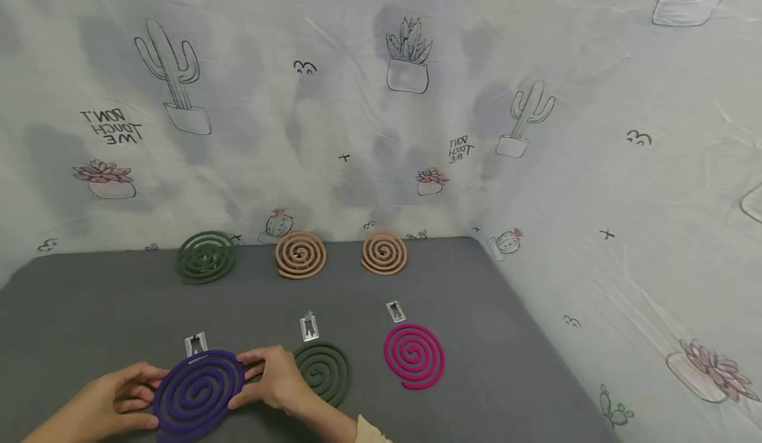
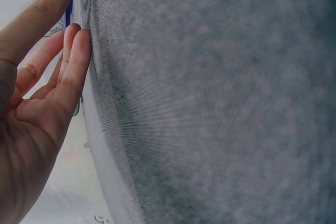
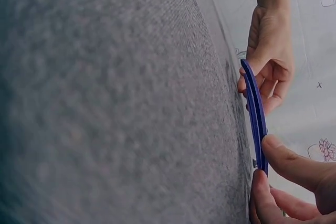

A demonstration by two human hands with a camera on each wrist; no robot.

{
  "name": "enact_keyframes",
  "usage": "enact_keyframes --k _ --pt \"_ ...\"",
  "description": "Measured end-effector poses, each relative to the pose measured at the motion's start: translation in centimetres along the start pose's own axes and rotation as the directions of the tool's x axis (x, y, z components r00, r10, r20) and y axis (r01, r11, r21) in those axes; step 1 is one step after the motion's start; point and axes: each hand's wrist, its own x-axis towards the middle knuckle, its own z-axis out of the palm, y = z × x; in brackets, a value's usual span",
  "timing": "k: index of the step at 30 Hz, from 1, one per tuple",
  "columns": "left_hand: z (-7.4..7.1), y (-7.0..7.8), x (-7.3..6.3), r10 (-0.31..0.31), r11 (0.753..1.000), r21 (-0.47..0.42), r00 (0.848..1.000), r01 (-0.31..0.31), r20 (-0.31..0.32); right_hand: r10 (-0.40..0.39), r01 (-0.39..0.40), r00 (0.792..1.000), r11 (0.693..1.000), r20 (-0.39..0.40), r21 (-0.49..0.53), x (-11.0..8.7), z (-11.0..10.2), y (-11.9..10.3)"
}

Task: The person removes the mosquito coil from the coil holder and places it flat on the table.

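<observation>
A purple mosquito coil (image 1: 199,389) is held slightly tilted above the grey table, one hand at each side. My left hand (image 1: 116,400) pinches its left edge between thumb and fingers. On the opposite edge my right hand (image 1: 274,380) pinches it the same way. Edge-on in the right wrist view, the purple coil (image 3: 255,111) shows two layers. Just behind it a small metal coil stand (image 1: 188,346) lies on the table. A dark green coil (image 1: 320,370) lies beside my right hand, partly hidden by it. The left wrist view shows only a sliver of purple past the left hand (image 2: 47,87).
A pink coil (image 1: 415,357) lies to the right. Two more metal stands (image 1: 303,329) lie behind the green and pink coils. Along the back edge of the table (image 1: 476,337) sit a green coil (image 1: 206,256) and two orange coils (image 1: 300,254). Printed cloth hangs behind.
</observation>
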Motion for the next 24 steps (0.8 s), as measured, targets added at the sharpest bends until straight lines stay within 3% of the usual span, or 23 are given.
enact_keyframes --k 3,8,14,21,24 --pt "0.3 0.4 0.4 0.045 0.996 0.085 0.998 -0.04 -0.05 -0.01 0.01 1.0 1.0 0.01 -0.007 0.1 -0.4 0.0" --pt "0.6 1.4 1.4 -0.009 0.98 0.2 0.996 0.026 -0.083 -0.019 0.02 1.0 0.998 0.015 -0.061 0.3 -1.3 0.0" --pt "0.7 2.0 1.2 -0.059 0.974 0.213 0.995 0.075 -0.079 -0.034 0.043 0.998 0.988 0.06 -0.149 0.4 -1.4 -0.2" --pt "1.0 2.3 -0.2 -0.007 0.966 0.254 0.992 0.038 -0.124 -0.054 0.075 0.991 0.981 0.123 -0.176 0.7 -0.6 -0.3" --pt "1.1 2.4 -0.3 -0.017 0.962 0.269 0.991 0.052 -0.13 -0.061 0.083 0.989 0.982 0.133 -0.171 0.8 -0.6 -0.2"
